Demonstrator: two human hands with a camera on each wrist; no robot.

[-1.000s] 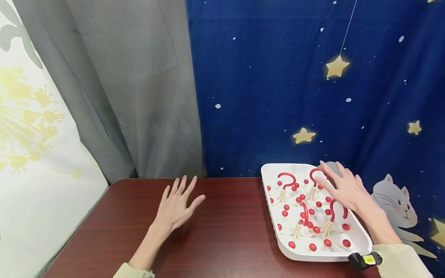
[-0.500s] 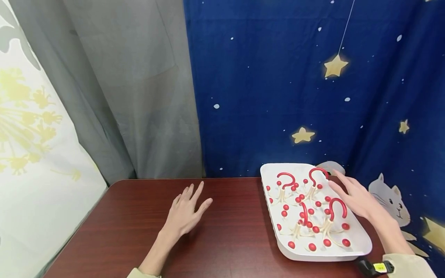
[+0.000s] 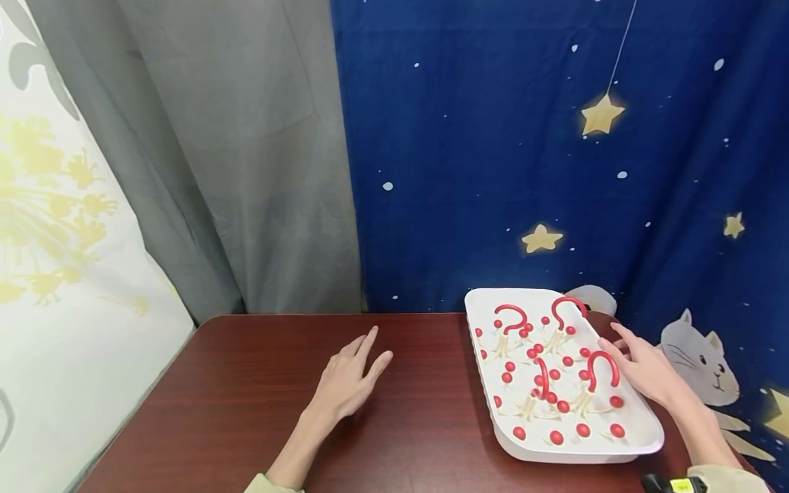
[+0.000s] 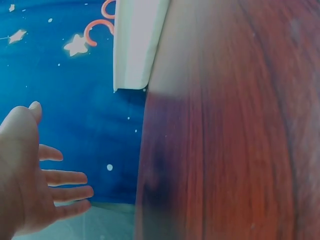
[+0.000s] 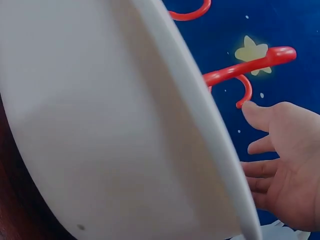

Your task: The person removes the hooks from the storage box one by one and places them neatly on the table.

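Observation:
A white tray point(image 3: 637, 448) stands at the right of the table in the head view. In it are several scalp massagers point(image 3: 594, 373), each with a red hooked handle and pale prongs tipped with red balls. Beside the tray's right rim is my right hand point(image 3: 650, 370), its thumb at the edge and its fingers relaxed. In the right wrist view, the tray wall point(image 5: 100, 150) hides part of the fingers; contact with the rim is unclear. My left hand point(image 3: 345, 383), holding nothing, hovers over the table left of the tray with straight fingers and thumb spread away.
The dark red wooden table point(image 3: 246, 383) runs left of the tray. Behind it hang a grey curtain point(image 3: 277, 205) and a blue star-patterned curtain point(image 3: 462, 171). A pale floral cloth point(image 3: 74, 274) hangs at the far left.
My right hand has moved from above the tray to the right and lower, beside its right rim. My left hand has shifted right and slightly down. The tray has stayed put.

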